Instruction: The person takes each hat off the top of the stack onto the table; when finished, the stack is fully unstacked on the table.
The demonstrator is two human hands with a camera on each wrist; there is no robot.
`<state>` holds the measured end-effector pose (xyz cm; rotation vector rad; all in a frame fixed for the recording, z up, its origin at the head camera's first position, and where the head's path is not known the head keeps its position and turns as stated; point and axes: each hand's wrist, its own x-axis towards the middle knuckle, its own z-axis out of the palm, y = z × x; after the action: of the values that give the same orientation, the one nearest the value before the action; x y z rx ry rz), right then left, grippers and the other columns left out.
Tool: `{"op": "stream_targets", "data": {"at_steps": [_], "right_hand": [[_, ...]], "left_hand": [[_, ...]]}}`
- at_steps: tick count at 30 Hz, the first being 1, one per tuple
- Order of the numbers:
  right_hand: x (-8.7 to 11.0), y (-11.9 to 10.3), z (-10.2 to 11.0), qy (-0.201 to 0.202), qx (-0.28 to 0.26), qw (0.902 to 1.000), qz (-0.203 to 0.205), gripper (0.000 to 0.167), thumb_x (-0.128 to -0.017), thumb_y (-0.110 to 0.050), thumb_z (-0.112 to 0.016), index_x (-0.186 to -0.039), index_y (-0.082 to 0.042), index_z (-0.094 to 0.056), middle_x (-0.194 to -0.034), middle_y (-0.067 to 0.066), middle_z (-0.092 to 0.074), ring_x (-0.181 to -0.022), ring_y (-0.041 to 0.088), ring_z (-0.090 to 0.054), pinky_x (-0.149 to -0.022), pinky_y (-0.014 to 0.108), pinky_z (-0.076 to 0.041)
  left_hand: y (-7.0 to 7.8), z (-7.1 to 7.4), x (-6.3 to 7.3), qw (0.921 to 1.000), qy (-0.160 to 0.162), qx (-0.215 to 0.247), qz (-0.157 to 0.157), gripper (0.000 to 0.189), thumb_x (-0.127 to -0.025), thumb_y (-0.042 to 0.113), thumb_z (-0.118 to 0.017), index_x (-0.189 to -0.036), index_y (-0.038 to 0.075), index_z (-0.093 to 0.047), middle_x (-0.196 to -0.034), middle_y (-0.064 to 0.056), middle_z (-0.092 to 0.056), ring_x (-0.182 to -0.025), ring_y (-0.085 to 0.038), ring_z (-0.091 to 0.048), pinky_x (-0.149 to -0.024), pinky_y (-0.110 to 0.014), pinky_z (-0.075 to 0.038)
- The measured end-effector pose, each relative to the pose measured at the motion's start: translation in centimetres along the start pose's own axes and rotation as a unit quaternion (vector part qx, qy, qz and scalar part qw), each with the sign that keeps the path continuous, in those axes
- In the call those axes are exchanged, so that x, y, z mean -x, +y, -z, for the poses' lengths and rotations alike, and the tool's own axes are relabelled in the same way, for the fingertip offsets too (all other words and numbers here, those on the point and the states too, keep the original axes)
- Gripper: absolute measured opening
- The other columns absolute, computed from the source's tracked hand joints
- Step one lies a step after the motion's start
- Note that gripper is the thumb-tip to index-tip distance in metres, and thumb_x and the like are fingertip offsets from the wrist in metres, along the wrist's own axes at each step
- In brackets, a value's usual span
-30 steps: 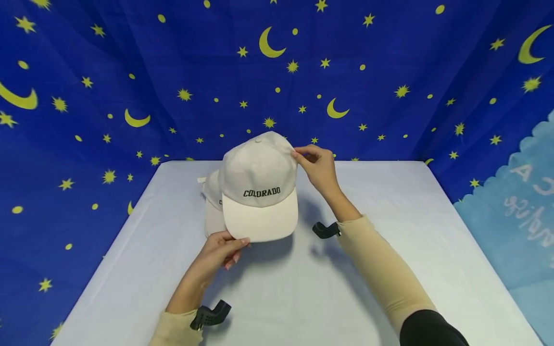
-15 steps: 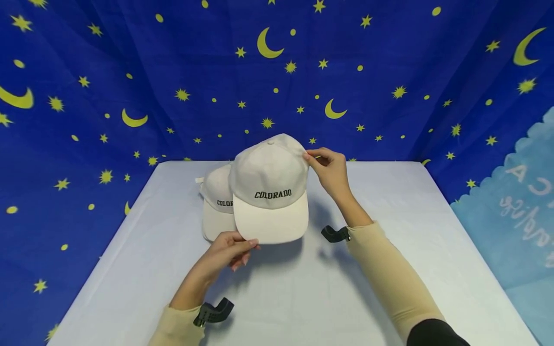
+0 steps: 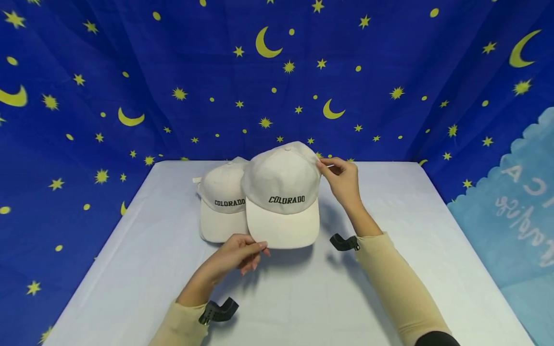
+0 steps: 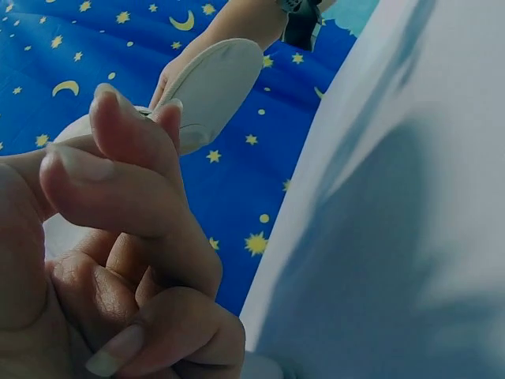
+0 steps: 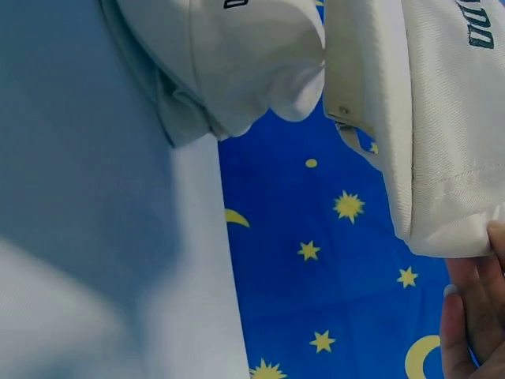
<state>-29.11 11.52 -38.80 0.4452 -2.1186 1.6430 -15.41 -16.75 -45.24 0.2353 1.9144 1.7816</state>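
Between both hands, a white baseball cap (image 3: 283, 182) with COLORADO across its front is held raised above the table. My left hand (image 3: 240, 252) pinches the lower left edge of its brim between thumb and fingers. At the upper right of the crown, my right hand (image 3: 343, 180) pinches the fabric; the right wrist view shows the fingertips (image 5: 495, 237) at that edge. Behind and to the left stands a second white baseball cap (image 3: 222, 192), also lettered COLORADO, its right side overlapped by the held one. In the left wrist view the held cap's brim (image 4: 217, 83) appears beyond my curled fingers.
Both caps are over a table with a white cloth (image 3: 389, 202). A blue curtain (image 3: 195, 62) with yellow moons and stars hangs behind and at the sides. Light blue fabric with pale lettering (image 3: 519, 206) hangs at the right.
Both hands have carried the held cap to the right and slightly down. More of the second cap, including its lettering, has come into sight. The grips look the same.
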Motion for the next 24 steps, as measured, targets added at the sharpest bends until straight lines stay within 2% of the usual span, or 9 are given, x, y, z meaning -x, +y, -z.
{"op": "stream_targets", "data": {"at_steps": [5, 14, 24], "right_hand": [[0.2, 0.2, 0.8, 0.004, 0.008, 0.9999, 0.005, 0.017, -0.094, -0.004, -0.074, -0.103, 0.011, -0.075, -0.100, 0.027, -0.072, -0.077, 0.031, -0.070, -0.064, 0.016, -0.049], [0.4, 0.3, 2.1, 0.014, 0.021, 0.9997, 0.007, 0.017, -0.094, -0.003, -0.073, -0.103, 0.011, -0.075, -0.099, 0.027, -0.072, -0.077, 0.025, -0.069, -0.065, 0.015, -0.049], [0.8, 1.0, 3.2, 0.024, 0.013, 0.9996, -0.001, 0.018, -0.093, -0.002, -0.074, -0.102, 0.013, -0.074, -0.099, 0.029, -0.071, -0.072, 0.009, -0.068, -0.067, 0.015, -0.052]], "left_hand": [[0.0, -0.6, -0.5, 0.9999, -0.012, -0.006, 0.003, 0.050, -0.104, 0.036, -0.060, -0.109, -0.014, -0.066, -0.060, 0.001, -0.059, -0.042, -0.007, -0.045, -0.044, -0.022, -0.033], [-0.2, -1.4, -1.4, 0.9992, -0.035, -0.021, -0.001, 0.048, -0.105, 0.035, -0.059, -0.107, -0.012, -0.068, -0.060, 0.000, -0.059, -0.041, -0.007, -0.045, -0.044, -0.024, -0.032], [-0.1, -2.3, -2.6, 0.9977, -0.051, -0.045, -0.003, 0.043, -0.104, 0.031, -0.062, -0.104, -0.011, -0.071, -0.057, 0.000, -0.059, -0.040, -0.007, -0.043, -0.045, -0.025, -0.036]]}}
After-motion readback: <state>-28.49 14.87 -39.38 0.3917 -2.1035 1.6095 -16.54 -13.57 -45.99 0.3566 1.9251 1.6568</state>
